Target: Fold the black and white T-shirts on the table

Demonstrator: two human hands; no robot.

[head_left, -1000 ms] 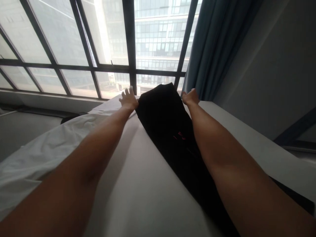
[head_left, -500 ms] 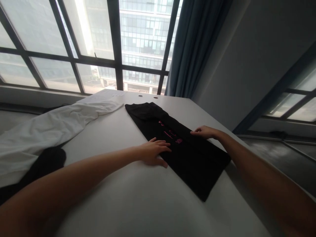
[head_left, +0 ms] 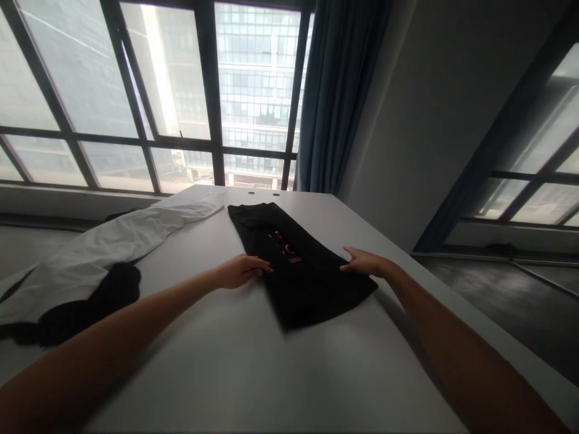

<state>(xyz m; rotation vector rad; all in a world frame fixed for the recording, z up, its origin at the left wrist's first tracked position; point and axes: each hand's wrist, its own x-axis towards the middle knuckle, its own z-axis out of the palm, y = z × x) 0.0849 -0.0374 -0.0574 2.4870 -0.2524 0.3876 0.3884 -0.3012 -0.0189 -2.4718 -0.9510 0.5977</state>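
Note:
A folded black shirt [head_left: 312, 295] with pink printing on its front lies on the white table [head_left: 217, 367]. My left hand [head_left: 237, 271] pinches the shirt's left edge, its fingers bent over the cloth. Over at the right edge, my right hand [head_left: 364, 263] has the cloth between its thumb and fingers, with one finger sticking out. The shirt's near hem is blurred, and its near left corner points toward me.
A white garment [head_left: 113, 241] is spread along the table's left side, with a black cloth part [head_left: 113, 289] by it. Two round holes are at the table's far end. Beyond stand windows [head_left: 253, 90] and a blue curtain [head_left: 335, 90].
The shirt has turned, its near end swinging left and straighter toward me. My left hand has gone from lying flat with spread fingers to pinching the left edge. The view has tilted up slightly.

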